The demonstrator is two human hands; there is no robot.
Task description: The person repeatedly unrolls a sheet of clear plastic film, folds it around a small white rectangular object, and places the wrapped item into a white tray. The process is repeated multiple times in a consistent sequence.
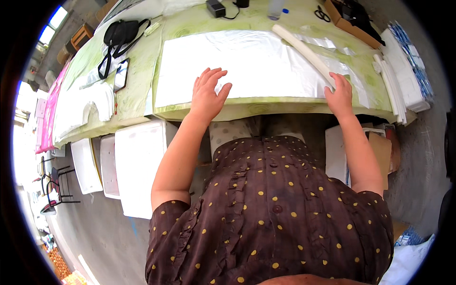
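Across the table in front of me lies a flat, glossy white sheet (pixel 228 59), its surface slightly wrinkled. My left hand (pixel 207 95) is over the sheet's front left part, fingers spread, with nothing in it. A long cream-coloured roll or tube (pixel 304 50) slants over the right side of the sheet, from the far middle toward me. At its near end is my right hand (pixel 340 96), thumb on one side and fingers on the other. That end is partly hidden by the hand. Thin clear plastic film (pixel 327 43) lies beside the roll.
On the left are a black bag (pixel 121 33), a phone (pixel 121 75) and folded white material (pixel 88 107). A black adapter (pixel 216 8), a bottle (pixel 275 9), scissors (pixel 322 14) and a cardboard box (pixel 351 21) stand farther back. White rolls (pixel 390 88) lie at the right edge; white foam boxes (pixel 142 166) sit below.
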